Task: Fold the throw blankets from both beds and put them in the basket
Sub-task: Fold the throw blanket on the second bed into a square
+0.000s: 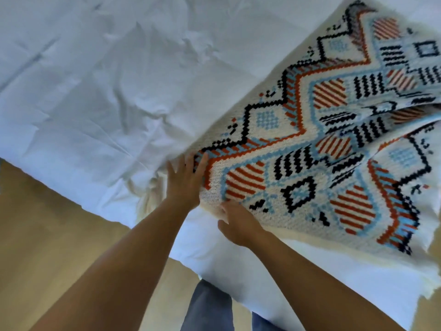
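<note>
Left hand (185, 181) flat, fingers spread, right hand (235, 222) pinching patterned throw blanket (322, 149) corner; white bed (95, 91), wood floor (47, 235).

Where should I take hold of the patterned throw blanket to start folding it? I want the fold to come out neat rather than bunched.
Probably by the cream border at the near end of the throw blanket, coming from the foot of the bed. That edge lies flat and free by the mattress edge, where the left hand and right hand already rest; farther right the cloth ripples.
</note>
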Tool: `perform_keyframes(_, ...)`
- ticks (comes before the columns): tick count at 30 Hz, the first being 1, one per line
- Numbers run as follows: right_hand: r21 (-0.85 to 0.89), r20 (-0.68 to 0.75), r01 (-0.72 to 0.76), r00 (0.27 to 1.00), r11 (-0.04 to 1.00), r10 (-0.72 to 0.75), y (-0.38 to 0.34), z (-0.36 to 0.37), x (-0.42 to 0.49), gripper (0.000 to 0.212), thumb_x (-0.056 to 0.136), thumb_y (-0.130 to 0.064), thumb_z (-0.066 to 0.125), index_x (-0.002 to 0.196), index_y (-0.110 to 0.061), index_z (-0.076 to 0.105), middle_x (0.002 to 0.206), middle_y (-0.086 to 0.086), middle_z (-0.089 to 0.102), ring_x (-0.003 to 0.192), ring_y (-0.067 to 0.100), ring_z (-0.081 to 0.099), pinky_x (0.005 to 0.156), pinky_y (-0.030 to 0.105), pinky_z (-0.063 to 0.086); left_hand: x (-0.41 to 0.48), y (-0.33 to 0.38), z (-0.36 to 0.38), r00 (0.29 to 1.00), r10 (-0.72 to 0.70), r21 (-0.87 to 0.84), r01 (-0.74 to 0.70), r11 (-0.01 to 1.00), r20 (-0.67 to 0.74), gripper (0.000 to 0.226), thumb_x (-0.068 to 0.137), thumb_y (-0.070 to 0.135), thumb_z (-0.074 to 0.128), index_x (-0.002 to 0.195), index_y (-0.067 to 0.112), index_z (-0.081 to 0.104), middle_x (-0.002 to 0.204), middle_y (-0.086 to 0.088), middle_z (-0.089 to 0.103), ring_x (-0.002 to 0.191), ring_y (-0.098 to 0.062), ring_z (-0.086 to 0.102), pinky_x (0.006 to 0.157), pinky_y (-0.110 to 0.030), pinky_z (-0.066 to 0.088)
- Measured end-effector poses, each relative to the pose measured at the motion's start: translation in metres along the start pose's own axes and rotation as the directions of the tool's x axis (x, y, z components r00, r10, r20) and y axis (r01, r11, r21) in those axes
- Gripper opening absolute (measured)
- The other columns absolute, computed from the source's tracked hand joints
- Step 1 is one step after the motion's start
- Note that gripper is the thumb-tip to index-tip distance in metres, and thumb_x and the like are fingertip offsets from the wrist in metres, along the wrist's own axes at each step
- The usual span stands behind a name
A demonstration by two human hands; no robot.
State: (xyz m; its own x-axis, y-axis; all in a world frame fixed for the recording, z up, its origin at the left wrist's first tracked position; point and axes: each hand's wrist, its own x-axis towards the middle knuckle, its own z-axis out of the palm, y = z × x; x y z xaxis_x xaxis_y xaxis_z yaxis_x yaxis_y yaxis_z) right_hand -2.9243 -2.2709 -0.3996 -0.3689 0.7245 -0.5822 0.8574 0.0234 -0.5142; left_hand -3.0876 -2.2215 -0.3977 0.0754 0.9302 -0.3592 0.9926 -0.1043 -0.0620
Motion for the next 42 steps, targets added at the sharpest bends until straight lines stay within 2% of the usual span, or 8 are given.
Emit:
perform_keyframes(5,0.039,-0.179,-0.117,0.976,0.992,0.122,0.061,-0.024,-0.045,0.028,0.09,-0.016,0.047,0.114,-0.004,0.053,0.12,0.014,0.051,0.111,0.028,0.047,0.086,0.033,0.041,-0.007,0.096,-0.003,0.953,0.277,-0.024,-0.277,0.961,0.119,0.093,0.083,0.04,0.055,0.148,0.022,-0.009,0.157,-0.011,-0.004,0.144,-0.032,-0.004,0.114,-0.052,0.001)
perform_keyframes(10,0.054,-0.313,-0.28,0.907,0.958,0.283,0.144,-0.043,-0.106,0.036,0.089,-0.015,0.049,0.123,-0.006,0.05,0.125,0.012,0.048,0.117,0.027,0.043,0.091,0.03,0.037,-0.028,0.193,-0.011,0.867,0.495,-0.044,-0.493,0.869,0.062,0.068,0.082,0.03,0.054,0.141,0.017,0.024,0.144,-0.011,0.031,0.135,-0.031,0.023,0.111,-0.05,0.014)
perform_keyframes(17,-0.096,-0.348,-0.584,0.778,0.806,0.523,0.263,-0.056,-0.181,0.055,0.08,-0.009,0.054,0.132,-0.015,0.036,0.136,0.009,0.037,0.126,0.029,0.036,0.097,0.036,0.041,-0.045,0.306,0.007,0.827,0.562,-0.022,-0.562,0.827,0.006,0.048,0.083,0.034,0.054,0.126,0.018,0.041,0.129,-0.005,0.046,0.118,-0.027,0.041,0.102,-0.044,0.028)
perform_keyframes(21,-0.202,-0.311,-0.515,0.84,0.833,0.444,0.308,-0.056,-0.188,0.05,0.085,-0.014,0.052,0.133,-0.016,0.036,0.134,0.008,0.042,0.121,0.031,0.043,0.093,0.039,0.041,-0.048,0.358,0.018,0.84,0.54,0.04,-0.539,0.841,-0.051,0.051,0.082,0.032,0.057,0.129,0.019,0.041,0.126,-0.004,0.048,0.116,-0.025,0.046,0.096,-0.043,0.034)
perform_keyframes(24,-0.173,-0.346,-0.439,0.865,0.882,0.363,0.326,-0.054,-0.182,0.039,0.092,-0.015,0.043,0.131,-0.016,0.041,0.132,0.008,0.045,0.118,0.031,0.045,0.086,0.036,0.044,-0.051,0.382,0.024,0.836,0.533,0.117,-0.521,0.846,-0.13,0.033,0.085,0.024,0.056,0.117,0.018,0.051,0.114,-0.002,0.054,0.103,-0.022,0.051,0.087,-0.037,0.04)
perform_keyframes(29,-0.163,-0.392,-0.37,0.875,0.915,0.284,0.336,-0.055,-0.179,0.03,0.095,-0.015,0.041,0.124,-0.013,0.049,0.124,0.01,0.051,0.112,0.029,0.048,0.083,0.037,0.048,-0.051,0.399,0.039,0.882,0.455,0.073,-0.449,0.89,-0.126,0.027,0.094,0.014,0.04,0.121,0.012,0.043,0.119,-0.007,0.051,0.106,-0.025,0.048,0.094,-0.036,0.037)
perform_keyframes(35,-0.098,-0.318,-0.297,0.914,0.95,0.253,0.32,-0.032,-0.207,0.031,0.095,-0.027,0.038,0.096,-0.01,0.065,0.097,0.009,0.067,0.088,0.026,0.063,0.071,0.031,0.048,-0.078,0.397,0.042,0.876,0.474,0.046,-0.472,0.88,-0.086,0.026,0.094,0.017,0.036,0.118,0.009,0.046,0.112,-0.01,0.057,0.098,-0.023,0.053,0.086,-0.033,0.043)
perform_keyframes(42,-0.039,-0.179,-0.31,0.937,0.95,0.299,0.296,0.052,-0.255,0.033,0.096,-0.031,0.037,0.101,-0.012,0.064,0.102,0.009,0.067,0.092,0.026,0.063,0.072,0.029,0.045,-0.149,0.375,0.073,0.823,0.558,0.175,-0.568,0.804,0.108,0.031,0.093,0.017,0.035,0.121,0.01,0.047,0.121,-0.011,0.052,0.111,-0.028,0.047,0.095,-0.04,0.035)
